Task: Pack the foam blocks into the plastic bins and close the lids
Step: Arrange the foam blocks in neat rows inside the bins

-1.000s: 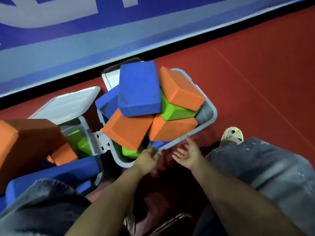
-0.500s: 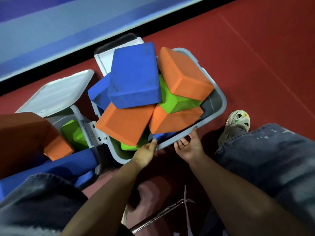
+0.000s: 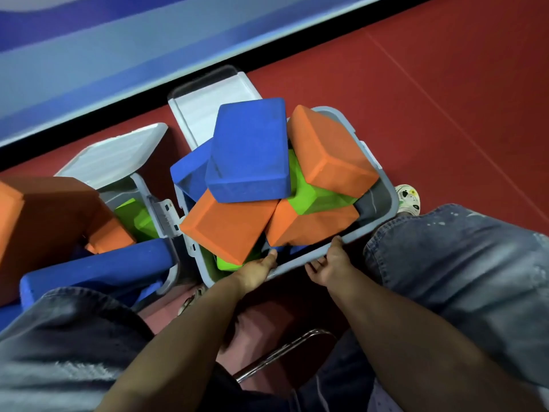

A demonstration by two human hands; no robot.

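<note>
The near bin [image 3: 368,233] sits on the red floor [image 3: 445,99], overfilled: three orange blocks [image 3: 228,224], two blue [image 3: 249,150] and green ones [image 3: 312,191] rise above its rim. Both lids [image 3: 205,105] stand open. The left hand [image 3: 257,270] and right hand [image 3: 331,264] each grip the near rim, thumbs over the edge. Open floor lies to the right; a second bin [image 3: 148,191] crowds the left. Compared with a second ago, the right hand, then open and clear, now grasps the rim.
</note>
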